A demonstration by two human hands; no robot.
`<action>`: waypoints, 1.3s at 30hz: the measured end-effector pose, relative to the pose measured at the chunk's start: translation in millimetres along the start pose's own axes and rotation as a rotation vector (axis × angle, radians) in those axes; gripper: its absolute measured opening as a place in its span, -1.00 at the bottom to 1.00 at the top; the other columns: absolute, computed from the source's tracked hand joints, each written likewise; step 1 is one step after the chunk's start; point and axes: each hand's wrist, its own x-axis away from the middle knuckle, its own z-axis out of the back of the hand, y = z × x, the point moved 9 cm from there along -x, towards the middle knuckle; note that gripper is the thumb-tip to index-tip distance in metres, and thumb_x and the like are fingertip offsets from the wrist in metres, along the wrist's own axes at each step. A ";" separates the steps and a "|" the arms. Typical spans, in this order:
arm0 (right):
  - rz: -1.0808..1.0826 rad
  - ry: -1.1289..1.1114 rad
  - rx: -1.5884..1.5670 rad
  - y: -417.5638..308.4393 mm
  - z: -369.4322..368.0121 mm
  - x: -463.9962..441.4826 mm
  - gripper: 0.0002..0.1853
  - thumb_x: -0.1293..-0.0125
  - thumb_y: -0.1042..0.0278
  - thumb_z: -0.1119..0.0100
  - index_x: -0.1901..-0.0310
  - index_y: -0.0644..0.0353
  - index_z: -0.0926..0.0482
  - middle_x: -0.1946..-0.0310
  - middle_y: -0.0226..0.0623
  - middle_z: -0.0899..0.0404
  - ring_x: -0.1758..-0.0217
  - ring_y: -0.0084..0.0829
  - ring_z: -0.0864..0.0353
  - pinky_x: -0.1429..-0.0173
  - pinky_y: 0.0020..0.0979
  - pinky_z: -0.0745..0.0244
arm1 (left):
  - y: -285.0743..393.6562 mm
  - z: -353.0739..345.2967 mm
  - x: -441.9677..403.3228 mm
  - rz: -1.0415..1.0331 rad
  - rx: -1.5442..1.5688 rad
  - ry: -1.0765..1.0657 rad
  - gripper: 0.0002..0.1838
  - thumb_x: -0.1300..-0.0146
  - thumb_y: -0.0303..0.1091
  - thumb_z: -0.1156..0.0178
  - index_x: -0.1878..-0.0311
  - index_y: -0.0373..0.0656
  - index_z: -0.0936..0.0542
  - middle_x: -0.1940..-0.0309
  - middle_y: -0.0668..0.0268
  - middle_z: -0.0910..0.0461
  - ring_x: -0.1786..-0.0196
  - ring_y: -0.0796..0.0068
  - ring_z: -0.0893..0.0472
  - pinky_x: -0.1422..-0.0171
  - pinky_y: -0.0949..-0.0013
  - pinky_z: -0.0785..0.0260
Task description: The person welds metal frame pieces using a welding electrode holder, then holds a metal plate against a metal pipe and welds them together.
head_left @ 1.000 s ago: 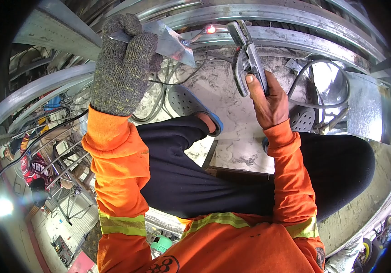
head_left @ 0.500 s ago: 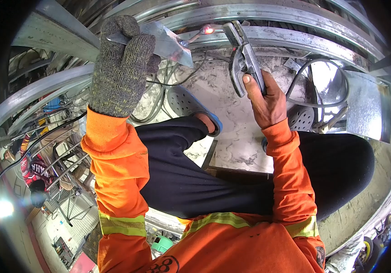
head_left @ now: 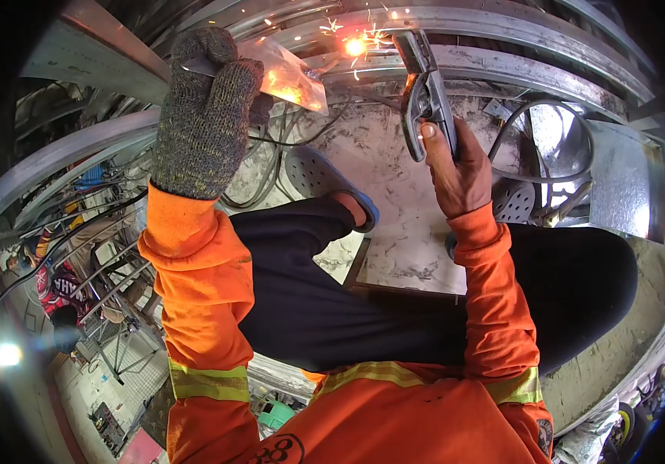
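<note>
My left hand [head_left: 202, 127], in a grey knitted glove, is closed on a thin, shiny piece of sheet metal [head_left: 282, 73]. One pointed end of the piece sticks out between the gloved fingers, and its wider part reaches to the right, lit orange. My bare right hand [head_left: 460, 166] is wrapped round a welding electrode holder [head_left: 430, 100], its jaws upward. Between the holder's jaws and the sheet metal, a bright orange glow [head_left: 355, 46] throws sparks. The electrode itself is hard to make out in the glare.
Long metal channels [head_left: 503, 66] curve across the top. A cable [head_left: 591, 147] loops at the right, beside a shiny sheet panel [head_left: 622, 182]. My shoe [head_left: 317, 174] rests on the stained floor. At the lower left, a person in a red top [head_left: 58, 282] is near metal frames.
The small red glow has grown into a bright orange burst with flying sparks. My right hand and the electrode holder have shifted slightly right. The left hand stays nearly still.
</note>
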 end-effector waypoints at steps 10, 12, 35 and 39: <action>-0.014 -0.028 0.114 -1.2 -3.3 0.0 -0.56 -0.39 0.03 -0.33 -0.04 0.27 -0.63 0.49 -0.22 -0.54 0.46 -0.42 -0.50 0.28 -0.39 -0.47 | -3.8 -9.7 5.7 0.293 0.453 0.031 -0.77 -0.41 -0.39 -0.19 -0.03 -0.10 -0.38 0.12 0.28 -0.46 0.24 0.54 -0.61 0.25 0.45 -0.54; -0.020 -0.035 0.118 -1.7 -3.4 -0.1 -0.56 -0.39 0.03 -0.33 -0.04 0.27 -0.63 0.49 -0.21 -0.55 0.46 -0.42 -0.51 0.28 -0.39 -0.47 | -1.7 -10.8 5.9 0.285 0.466 0.039 -0.77 -0.41 -0.40 -0.19 -0.03 -0.10 -0.38 0.16 0.31 -0.46 0.27 0.55 -0.60 0.25 0.45 -0.54; -0.015 -0.010 0.030 3.8 -4.2 1.8 -0.68 -0.40 0.14 -0.32 0.01 0.22 -0.62 0.50 -0.31 -0.50 0.47 -0.52 -0.41 0.33 -0.43 -0.41 | -4.1 -3.5 0.2 0.093 0.224 0.020 -0.78 -0.39 -0.45 -0.19 0.00 -0.09 -0.37 0.09 0.34 -0.40 0.17 0.60 -0.51 0.22 0.45 -0.49; -0.010 0.006 0.035 -4.5 0.1 -0.6 -0.62 -0.40 0.12 -0.31 -0.04 0.26 -0.60 0.45 -0.26 -0.59 0.44 -0.49 -0.49 0.28 -0.41 -0.46 | 1.9 -1.7 1.3 0.008 0.101 0.026 -0.79 -0.40 -0.48 -0.17 -0.03 -0.12 -0.40 0.07 0.33 -0.41 0.22 0.60 -0.51 0.22 0.45 -0.50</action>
